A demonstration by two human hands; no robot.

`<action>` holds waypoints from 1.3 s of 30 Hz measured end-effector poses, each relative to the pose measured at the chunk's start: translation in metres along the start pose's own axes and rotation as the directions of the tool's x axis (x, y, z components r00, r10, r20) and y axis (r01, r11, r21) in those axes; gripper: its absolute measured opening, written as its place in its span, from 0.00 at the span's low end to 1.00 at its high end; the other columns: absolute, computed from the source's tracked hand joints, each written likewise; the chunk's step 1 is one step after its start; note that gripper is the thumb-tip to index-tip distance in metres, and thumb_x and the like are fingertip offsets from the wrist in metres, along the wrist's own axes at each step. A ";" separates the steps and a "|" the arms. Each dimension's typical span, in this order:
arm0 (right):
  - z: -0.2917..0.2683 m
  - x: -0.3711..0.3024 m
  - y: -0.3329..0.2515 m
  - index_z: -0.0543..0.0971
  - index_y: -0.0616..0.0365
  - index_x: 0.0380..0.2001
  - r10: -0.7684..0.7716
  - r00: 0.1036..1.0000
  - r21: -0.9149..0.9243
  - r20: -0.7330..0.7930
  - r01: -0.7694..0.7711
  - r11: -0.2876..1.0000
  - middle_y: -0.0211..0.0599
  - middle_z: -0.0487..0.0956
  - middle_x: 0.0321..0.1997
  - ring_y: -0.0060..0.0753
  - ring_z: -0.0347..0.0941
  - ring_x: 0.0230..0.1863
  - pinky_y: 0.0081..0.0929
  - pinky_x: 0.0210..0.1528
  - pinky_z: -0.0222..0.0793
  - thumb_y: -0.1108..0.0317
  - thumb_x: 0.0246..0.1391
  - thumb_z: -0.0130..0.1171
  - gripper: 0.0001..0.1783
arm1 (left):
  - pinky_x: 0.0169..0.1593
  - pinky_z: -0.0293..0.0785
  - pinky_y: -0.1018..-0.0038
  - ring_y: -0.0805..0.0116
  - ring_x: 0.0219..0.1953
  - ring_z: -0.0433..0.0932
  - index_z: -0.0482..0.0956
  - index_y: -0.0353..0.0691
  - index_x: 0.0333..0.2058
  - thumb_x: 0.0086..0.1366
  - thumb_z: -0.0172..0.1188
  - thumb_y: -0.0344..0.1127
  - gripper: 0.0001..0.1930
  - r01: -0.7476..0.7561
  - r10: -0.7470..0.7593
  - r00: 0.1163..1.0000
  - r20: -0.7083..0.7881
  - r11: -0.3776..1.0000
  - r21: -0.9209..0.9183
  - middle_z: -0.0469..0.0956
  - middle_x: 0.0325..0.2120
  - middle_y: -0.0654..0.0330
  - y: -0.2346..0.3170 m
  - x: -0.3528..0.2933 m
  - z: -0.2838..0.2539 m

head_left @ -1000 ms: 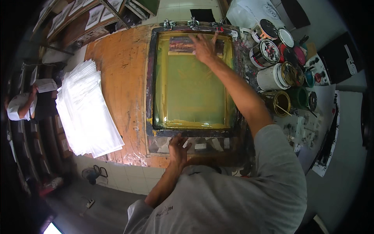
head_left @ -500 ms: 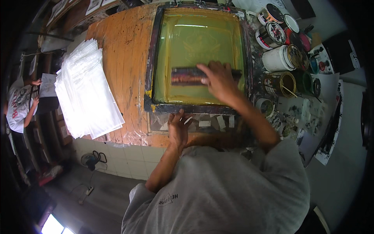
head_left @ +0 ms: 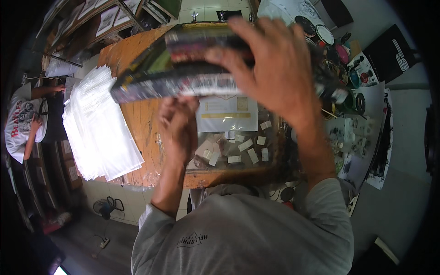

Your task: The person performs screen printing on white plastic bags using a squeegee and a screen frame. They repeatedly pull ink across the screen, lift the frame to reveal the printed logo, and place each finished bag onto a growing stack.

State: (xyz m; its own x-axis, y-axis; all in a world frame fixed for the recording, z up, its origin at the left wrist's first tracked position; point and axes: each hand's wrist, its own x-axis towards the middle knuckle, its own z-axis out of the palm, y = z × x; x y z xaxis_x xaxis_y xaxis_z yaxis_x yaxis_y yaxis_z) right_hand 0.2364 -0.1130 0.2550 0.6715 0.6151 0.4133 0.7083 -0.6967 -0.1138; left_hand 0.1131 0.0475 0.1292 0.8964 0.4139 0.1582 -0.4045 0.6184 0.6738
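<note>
A screen-printing frame [head_left: 183, 85] is tilted up, its dark, ink-stained near rail raised well above the table. My left hand [head_left: 178, 128] is just under that rail, fingers curled with their tips against it. In my right hand [head_left: 277, 68] is a squeegee [head_left: 188, 46], a dark, ink-smeared bar lying over the frame; motion blurs both, and the fingers reach across its far side. Beneath the raised frame lies a white sheet [head_left: 227, 123] with a yellow printed band, partly hidden by the frame and right hand. Several small white pieces [head_left: 247, 145] lie nearer me.
A fanned stack of white sheets [head_left: 101, 133] covers the left side of the wooden table [head_left: 137, 119]. Ink cans [head_left: 325, 34] and pots crowd the right. Beyond the stack, a person [head_left: 27, 121] stands near shelves. A small fan [head_left: 104, 207] sits on the floor.
The frame has gone from lying flat to tilted up, baring the printed sheet. My right hand and squeegee have risen with it. My left hand has moved left and up along the near rail.
</note>
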 end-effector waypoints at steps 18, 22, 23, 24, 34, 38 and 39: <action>-0.044 0.171 0.041 0.83 0.63 0.47 0.032 0.967 -0.343 0.252 0.058 0.937 0.49 0.83 0.40 0.43 0.76 0.41 0.35 0.49 0.71 0.41 0.71 0.49 0.33 | 0.38 0.79 0.59 0.40 0.34 0.84 0.82 0.35 0.44 0.71 0.59 0.31 0.08 -0.152 0.260 0.959 0.117 0.120 0.981 0.83 0.33 0.40 -0.119 0.123 -0.140; -0.034 0.160 0.060 0.79 0.60 0.57 0.175 0.980 -0.089 0.090 -0.167 0.982 0.48 0.78 0.56 0.42 0.72 0.57 0.33 0.63 0.63 0.39 0.68 0.54 0.34 | 0.36 0.79 0.60 0.46 0.30 0.86 0.84 0.34 0.44 0.72 0.59 0.36 0.12 0.130 0.468 0.874 -0.132 0.036 0.991 0.83 0.27 0.40 -0.023 0.133 -0.250; -0.033 0.157 0.066 0.78 0.59 0.60 0.228 0.971 -0.007 0.070 -0.228 0.974 0.48 0.77 0.60 0.41 0.71 0.61 0.33 0.66 0.61 0.39 0.67 0.55 0.35 | 0.36 0.79 0.60 0.46 0.30 0.85 0.85 0.36 0.43 0.72 0.59 0.38 0.12 0.160 0.531 0.837 -0.132 -0.006 0.987 0.83 0.27 0.40 0.007 0.131 -0.287; -0.033 0.154 0.068 0.77 0.58 0.62 0.258 0.964 0.065 0.058 -0.262 0.963 0.48 0.75 0.64 0.41 0.70 0.65 0.32 0.69 0.59 0.38 0.66 0.56 0.36 | 0.36 0.79 0.59 0.45 0.29 0.85 0.85 0.37 0.43 0.71 0.60 0.39 0.12 0.199 0.597 0.791 -0.131 -0.048 0.979 0.83 0.27 0.41 0.047 0.124 -0.319; -0.017 0.137 0.109 0.77 0.61 0.63 0.297 0.948 0.293 0.114 -0.318 0.902 0.45 0.76 0.66 0.37 0.70 0.67 0.30 0.71 0.58 0.43 0.67 0.59 0.34 | 0.67 0.31 0.18 0.38 0.79 0.34 0.50 0.51 0.77 0.75 0.40 0.64 0.39 0.794 0.503 0.608 -0.614 -0.394 0.462 0.42 0.78 0.46 0.221 -0.075 -0.470; -0.020 0.131 0.078 0.77 0.62 0.62 0.349 0.932 0.304 0.097 -0.361 0.881 0.40 0.79 0.60 0.31 0.72 0.61 0.28 0.66 0.63 0.47 0.70 0.57 0.31 | 0.68 0.24 0.21 0.36 0.78 0.28 0.45 0.49 0.77 0.74 0.37 0.67 0.42 0.829 0.524 0.560 -0.642 -0.335 0.449 0.38 0.78 0.44 0.160 -0.094 -0.413; -0.022 0.130 0.071 0.77 0.62 0.62 0.345 0.936 0.239 0.067 -0.351 0.905 0.41 0.79 0.60 0.31 0.72 0.61 0.27 0.67 0.62 0.45 0.69 0.58 0.32 | 0.67 0.21 0.21 0.35 0.78 0.25 0.45 0.46 0.77 0.75 0.39 0.65 0.42 0.831 0.493 0.555 -0.670 -0.304 0.465 0.35 0.77 0.40 0.154 -0.097 -0.402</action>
State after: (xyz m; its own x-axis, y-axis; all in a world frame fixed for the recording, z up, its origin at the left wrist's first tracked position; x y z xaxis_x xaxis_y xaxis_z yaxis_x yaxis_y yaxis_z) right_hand 0.3690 -0.0902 0.3208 0.8875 0.3605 0.2870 0.4581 -0.7581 -0.4642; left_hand -0.1089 0.3712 -0.0721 0.1771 0.9822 -0.0631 0.9524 -0.1549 0.2626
